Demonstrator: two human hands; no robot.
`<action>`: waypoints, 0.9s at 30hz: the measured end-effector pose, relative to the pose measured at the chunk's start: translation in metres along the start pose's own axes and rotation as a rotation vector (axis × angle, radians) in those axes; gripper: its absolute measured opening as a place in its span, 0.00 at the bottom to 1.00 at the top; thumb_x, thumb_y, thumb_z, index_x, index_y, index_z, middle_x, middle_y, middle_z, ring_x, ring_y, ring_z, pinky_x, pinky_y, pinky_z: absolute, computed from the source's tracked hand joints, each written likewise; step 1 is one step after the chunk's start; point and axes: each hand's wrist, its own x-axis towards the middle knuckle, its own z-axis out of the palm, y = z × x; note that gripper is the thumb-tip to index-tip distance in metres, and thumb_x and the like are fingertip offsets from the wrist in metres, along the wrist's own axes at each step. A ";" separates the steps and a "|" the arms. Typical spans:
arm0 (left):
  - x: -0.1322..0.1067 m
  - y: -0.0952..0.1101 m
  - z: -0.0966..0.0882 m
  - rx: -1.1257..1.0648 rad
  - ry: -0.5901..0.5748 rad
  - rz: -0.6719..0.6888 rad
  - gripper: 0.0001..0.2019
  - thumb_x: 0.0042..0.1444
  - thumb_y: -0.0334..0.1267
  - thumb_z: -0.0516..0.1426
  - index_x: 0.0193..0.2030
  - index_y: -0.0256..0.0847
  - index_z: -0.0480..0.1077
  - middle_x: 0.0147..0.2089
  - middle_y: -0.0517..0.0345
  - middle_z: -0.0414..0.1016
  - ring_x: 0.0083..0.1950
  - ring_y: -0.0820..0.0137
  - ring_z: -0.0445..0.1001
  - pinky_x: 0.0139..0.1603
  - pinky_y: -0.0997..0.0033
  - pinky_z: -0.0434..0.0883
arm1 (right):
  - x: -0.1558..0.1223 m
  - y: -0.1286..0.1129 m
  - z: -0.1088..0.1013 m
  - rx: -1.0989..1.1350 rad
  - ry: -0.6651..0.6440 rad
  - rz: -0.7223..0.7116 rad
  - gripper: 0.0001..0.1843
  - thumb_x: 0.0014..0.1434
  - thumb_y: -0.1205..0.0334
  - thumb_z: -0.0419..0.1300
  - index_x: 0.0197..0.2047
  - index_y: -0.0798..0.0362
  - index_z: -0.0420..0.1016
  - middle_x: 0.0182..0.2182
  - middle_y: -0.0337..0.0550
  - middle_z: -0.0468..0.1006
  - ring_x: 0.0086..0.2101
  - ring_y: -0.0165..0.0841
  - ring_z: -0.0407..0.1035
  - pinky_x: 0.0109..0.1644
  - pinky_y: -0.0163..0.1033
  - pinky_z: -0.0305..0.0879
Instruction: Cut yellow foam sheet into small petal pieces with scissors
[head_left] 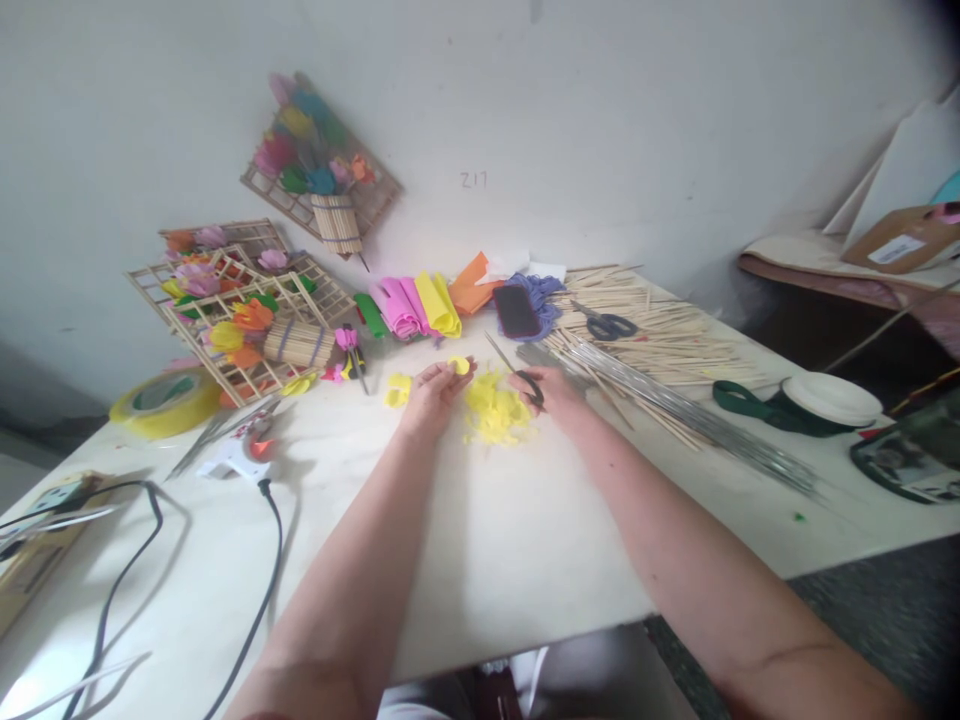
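My left hand rests on the white table and pinches a small yellow foam piece at its fingertips. My right hand is closed around the black handles of a pair of scissors, whose blades point up and to the left. Between the hands lies a pile of yellow foam scraps. Two more yellow bits lie just left of my left hand.
Rolled foam sheets, a phone, a second pair of scissors on bamboo sticks and metal wires lie behind. Stick frames with foam flowers, yellow tape and a glue gun sit left.
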 end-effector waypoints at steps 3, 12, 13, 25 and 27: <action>0.003 0.002 0.000 0.065 0.059 0.087 0.09 0.43 0.37 0.65 0.27 0.35 0.71 0.37 0.49 0.78 0.48 0.63 0.75 0.54 0.62 0.67 | 0.004 0.003 0.000 -0.001 -0.007 0.004 0.16 0.39 0.55 0.69 0.27 0.57 0.73 0.12 0.32 0.64 0.11 0.21 0.53 0.12 0.29 0.51; 0.008 0.000 -0.004 0.194 0.141 0.143 0.10 0.41 0.40 0.66 0.27 0.37 0.73 0.29 0.57 0.76 0.34 0.73 0.74 0.42 0.71 0.70 | -0.003 -0.002 0.002 0.048 -0.104 -0.030 0.16 0.42 0.53 0.67 0.27 0.57 0.71 0.16 0.36 0.71 0.12 0.21 0.59 0.14 0.28 0.54; 0.007 0.000 -0.004 0.180 0.133 0.129 0.09 0.41 0.39 0.66 0.27 0.36 0.73 0.29 0.57 0.76 0.32 0.74 0.74 0.40 0.72 0.70 | -0.005 -0.004 0.004 0.043 -0.124 -0.032 0.16 0.43 0.53 0.67 0.27 0.57 0.71 0.17 0.37 0.71 0.12 0.21 0.59 0.14 0.28 0.54; 0.011 0.008 -0.004 0.317 0.302 0.171 0.14 0.40 0.38 0.65 0.34 0.36 0.71 0.27 0.56 0.76 0.29 0.71 0.74 0.36 0.70 0.70 | 0.009 0.008 0.000 -0.010 -0.029 -0.046 0.15 0.40 0.58 0.69 0.30 0.57 0.73 0.15 0.35 0.69 0.12 0.22 0.57 0.13 0.29 0.54; 0.014 0.011 -0.006 0.462 0.395 0.173 0.10 0.43 0.38 0.62 0.31 0.36 0.70 0.25 0.57 0.74 0.27 0.72 0.73 0.34 0.70 0.69 | 0.010 0.006 -0.003 -0.034 0.028 -0.074 0.17 0.38 0.59 0.69 0.32 0.56 0.73 0.17 0.35 0.70 0.15 0.23 0.60 0.15 0.29 0.57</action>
